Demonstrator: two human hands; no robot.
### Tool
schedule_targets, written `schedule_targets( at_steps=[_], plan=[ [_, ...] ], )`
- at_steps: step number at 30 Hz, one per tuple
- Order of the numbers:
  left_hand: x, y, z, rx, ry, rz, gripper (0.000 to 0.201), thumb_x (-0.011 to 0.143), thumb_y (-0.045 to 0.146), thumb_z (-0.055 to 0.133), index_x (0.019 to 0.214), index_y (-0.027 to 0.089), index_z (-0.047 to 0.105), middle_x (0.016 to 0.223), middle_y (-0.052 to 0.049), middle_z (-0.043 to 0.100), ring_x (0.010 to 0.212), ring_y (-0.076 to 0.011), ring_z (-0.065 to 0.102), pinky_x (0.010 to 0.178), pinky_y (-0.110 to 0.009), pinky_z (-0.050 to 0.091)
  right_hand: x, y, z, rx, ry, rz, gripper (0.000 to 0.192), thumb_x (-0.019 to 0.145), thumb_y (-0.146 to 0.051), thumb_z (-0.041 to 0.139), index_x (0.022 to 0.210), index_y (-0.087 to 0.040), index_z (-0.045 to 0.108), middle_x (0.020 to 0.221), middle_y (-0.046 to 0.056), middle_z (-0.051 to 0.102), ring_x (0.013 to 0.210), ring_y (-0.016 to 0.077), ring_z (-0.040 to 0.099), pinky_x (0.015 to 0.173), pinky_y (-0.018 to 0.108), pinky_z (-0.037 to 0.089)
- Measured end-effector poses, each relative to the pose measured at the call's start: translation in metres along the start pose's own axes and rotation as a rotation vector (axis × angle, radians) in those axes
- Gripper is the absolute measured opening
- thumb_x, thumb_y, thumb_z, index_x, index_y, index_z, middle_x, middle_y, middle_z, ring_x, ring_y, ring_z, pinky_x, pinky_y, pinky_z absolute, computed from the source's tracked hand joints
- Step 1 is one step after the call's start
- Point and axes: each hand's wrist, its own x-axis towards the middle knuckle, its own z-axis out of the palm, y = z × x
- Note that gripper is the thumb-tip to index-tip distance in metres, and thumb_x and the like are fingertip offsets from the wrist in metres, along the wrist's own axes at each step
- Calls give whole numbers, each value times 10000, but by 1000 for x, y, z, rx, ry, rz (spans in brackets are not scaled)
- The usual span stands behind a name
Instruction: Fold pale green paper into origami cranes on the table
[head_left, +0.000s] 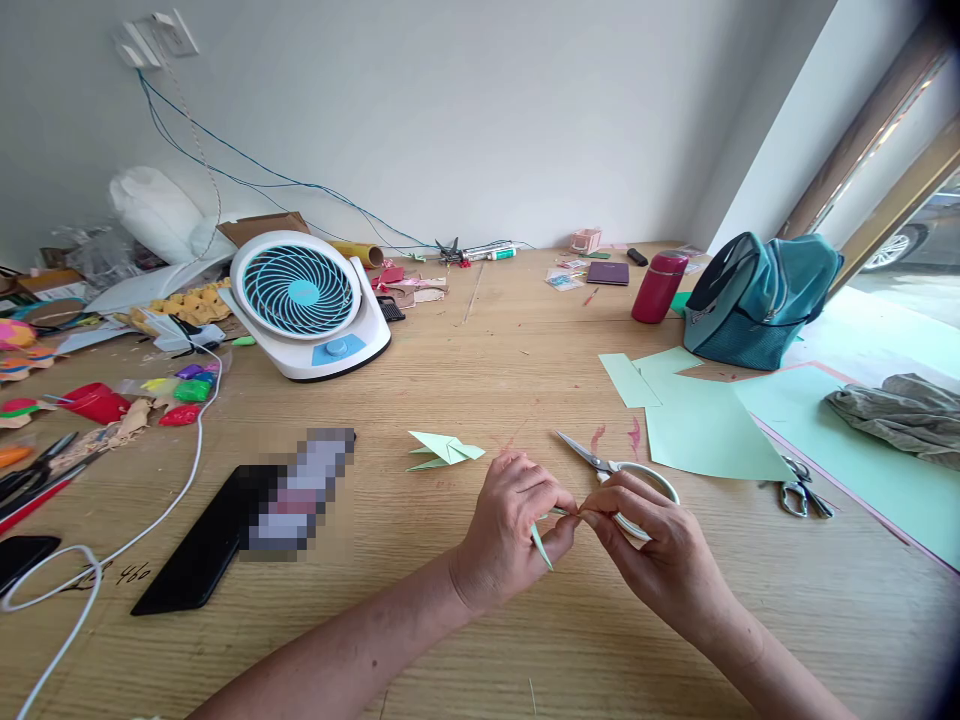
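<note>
Most of what we see is a big wooden worktop [480,620] running wall to wall. Over at its right edge we've got large pale green paper sheets [705,425], with a teal backpack [761,295] sitting behind them toward the far right corner and a crumpled grey cloth [896,410] right at the edge. Far left of middle stands a white desk fan [304,300] with a teal grille. Nearer the front left lies a black phone [202,545], with a white cable [112,540] curling past it. A dark red bottle [658,287] stands upright just left of the backpack.

Middle of the worktop, a folded green paper figure [444,450] lies on its own, and white-handled scissors [615,470] rest just beyond our hands.

Our left hand [514,530] and right hand [652,545] meet near the front edge, fingertips pinched shut on a thin green paper strip [541,545], which hangs down a bit from between them. A smaller metal pair of scissors [804,493] lies by the green sheets.
</note>
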Motion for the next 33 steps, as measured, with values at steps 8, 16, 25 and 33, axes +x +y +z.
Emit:
schedule_targets(
  at_steps=[8, 16, 25, 33],
  plan=[
    [0, -1, 1, -170, 65, -144, 138, 878, 280, 695, 772, 192, 695, 702, -7, 677, 714, -157, 596, 925, -396, 415, -2, 3, -6, 133, 118, 148, 131, 986, -205, 495, 891, -226, 583, 768, 22, 574, 682, 163, 543, 630, 297, 439],
    [-1, -3, 2, -257, 95, -148, 104, 835, 289, 748, 827, 186, 734, 699, -5, 695, 667, -141, 602, 780, -331, 450, -1, 1, -1, 122, 48, 67, 105, 949, -161, 563, 875, -228, 596, 779, 9, 588, 713, 153, 553, 673, 292, 439],
    [3, 1, 1, -327, 99, -178, 56, 876, 147, 656, 897, 182, 694, 842, -40, 690, 820, -159, 643, 782, -296, 516, -4, 8, -2, 194, 116, 226, 83, 959, -272, 571, 886, -235, 584, 788, 19, 578, 721, 166, 560, 648, 293, 469],
    [3, 2, -2, -335, 110, -193, 63, 854, 141, 682, 870, 176, 733, 796, -28, 576, 771, -132, 587, 703, -246, 486, -2, 6, 3, 160, 81, 147, 24, 924, -224, 638, 917, -246, 641, 831, 15, 626, 761, 168, 592, 703, 296, 479]
  ],
)
